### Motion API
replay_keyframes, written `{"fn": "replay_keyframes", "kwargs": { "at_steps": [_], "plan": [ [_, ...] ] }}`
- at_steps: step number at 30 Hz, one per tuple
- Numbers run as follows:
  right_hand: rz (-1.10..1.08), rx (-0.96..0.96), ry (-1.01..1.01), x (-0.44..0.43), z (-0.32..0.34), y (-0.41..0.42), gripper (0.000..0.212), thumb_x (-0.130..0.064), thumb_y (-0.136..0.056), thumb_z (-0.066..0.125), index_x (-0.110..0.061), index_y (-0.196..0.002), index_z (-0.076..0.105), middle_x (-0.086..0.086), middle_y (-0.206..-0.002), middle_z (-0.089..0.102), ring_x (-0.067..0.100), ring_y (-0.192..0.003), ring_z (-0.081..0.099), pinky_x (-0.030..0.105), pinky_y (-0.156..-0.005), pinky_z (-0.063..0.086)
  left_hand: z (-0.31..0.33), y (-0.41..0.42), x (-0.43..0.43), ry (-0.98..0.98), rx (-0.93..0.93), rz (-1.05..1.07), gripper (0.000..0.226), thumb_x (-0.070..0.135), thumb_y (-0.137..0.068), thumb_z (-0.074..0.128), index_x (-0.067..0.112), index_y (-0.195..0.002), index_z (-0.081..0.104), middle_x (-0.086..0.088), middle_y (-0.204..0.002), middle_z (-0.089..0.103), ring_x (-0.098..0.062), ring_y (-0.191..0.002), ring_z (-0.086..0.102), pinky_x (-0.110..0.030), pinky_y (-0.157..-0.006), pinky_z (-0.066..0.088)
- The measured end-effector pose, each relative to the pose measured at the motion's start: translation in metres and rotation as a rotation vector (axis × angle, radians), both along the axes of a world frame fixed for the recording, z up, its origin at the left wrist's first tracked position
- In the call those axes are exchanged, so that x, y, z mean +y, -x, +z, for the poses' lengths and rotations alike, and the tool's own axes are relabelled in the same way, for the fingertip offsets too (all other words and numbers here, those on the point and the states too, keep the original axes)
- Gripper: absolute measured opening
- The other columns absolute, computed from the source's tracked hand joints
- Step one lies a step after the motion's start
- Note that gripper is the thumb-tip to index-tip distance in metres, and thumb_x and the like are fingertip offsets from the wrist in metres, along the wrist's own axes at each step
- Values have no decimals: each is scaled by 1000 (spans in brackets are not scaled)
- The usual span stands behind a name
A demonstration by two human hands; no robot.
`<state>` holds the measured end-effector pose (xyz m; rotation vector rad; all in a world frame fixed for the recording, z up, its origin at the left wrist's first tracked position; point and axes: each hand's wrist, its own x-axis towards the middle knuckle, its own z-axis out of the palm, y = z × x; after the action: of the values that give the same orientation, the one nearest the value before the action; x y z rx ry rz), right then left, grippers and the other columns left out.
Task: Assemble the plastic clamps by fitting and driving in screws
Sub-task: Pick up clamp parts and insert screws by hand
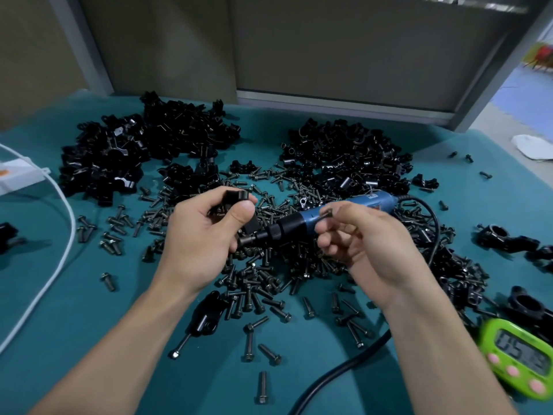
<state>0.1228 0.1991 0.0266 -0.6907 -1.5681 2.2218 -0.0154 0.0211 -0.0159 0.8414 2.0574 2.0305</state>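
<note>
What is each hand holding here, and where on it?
Left hand grips a black clamp piece around its body, thumb on its front. Right hand pinches a screw between thumb and forefinger.

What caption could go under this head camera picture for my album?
Left hand grips a black clamp piece, right hand pinches a screw near the blue screwdriver.

Probably an assembly workshop: heaped clamp parts, loose screws, electric screwdriver.

Teal-covered table; grey partition panels behind; blue floor far right.
</note>
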Motion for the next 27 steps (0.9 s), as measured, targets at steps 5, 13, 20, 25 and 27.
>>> {"fn": "replay_keyframes", "kwargs": {
  "at_steps": [5, 13, 20, 25, 27],
  "plan": [
    [30, 74, 274, -10, -1, 8, 15, -1, -96, 52, 0, -99, 67, 12, -73, 65, 17, -56, 59, 24, -49, 49, 0, -2, 1, 45, 48, -16, 10, 46, -86, 72, 44, -94, 77, 12, -93, 72, -7, -60, 63, -19, -54, 51],
    [92, 62, 251, -11, -4, 8, 11, -10, -85, 61, -9, -78, 70, 17, -83, 69, 23, -66, 66, 29, -60, 55, -1, 4, 3, 90, 83, 40, 27, 12, -90, 79, 39, -90, 79, 11, -100, 71, -13, -63, 67, -21, -56, 55],
    [-36, 96, 164, 10, 10, 19, 29, 17, -74, 53, -5, -87, 67, 12, -80, 72, 13, -60, 60, 24, -54, 50, 0, 9, -1, 3, -48, 126, 28, 9, -91, 78, 37, -89, 79, 6, -94, 74, -12, -61, 66, -21, -57, 55],
    [-147, -342, -583, 57, 26, 90, 47, 20, -74, 37, -15, -60, 64, -1, -68, 60, 14, -67, 42, 29, -76, 44, -1, 19, -4, -33, -153, 222, 23, 12, -92, 77, 34, -89, 80, 5, -81, 75, -6, -57, 64, -19, -55, 52],
    [-89, -507, -623, 76, 21, 115, 29, 10, -82, 51, -10, -70, 67, 2, -76, 59, 17, -66, 39, 28, -62, 38, -3, 20, -6, -27, -168, 232, 22, 15, -92, 77, 36, -89, 79, 9, -75, 75, -4, -55, 63, -16, -54, 51]
  ]
}}
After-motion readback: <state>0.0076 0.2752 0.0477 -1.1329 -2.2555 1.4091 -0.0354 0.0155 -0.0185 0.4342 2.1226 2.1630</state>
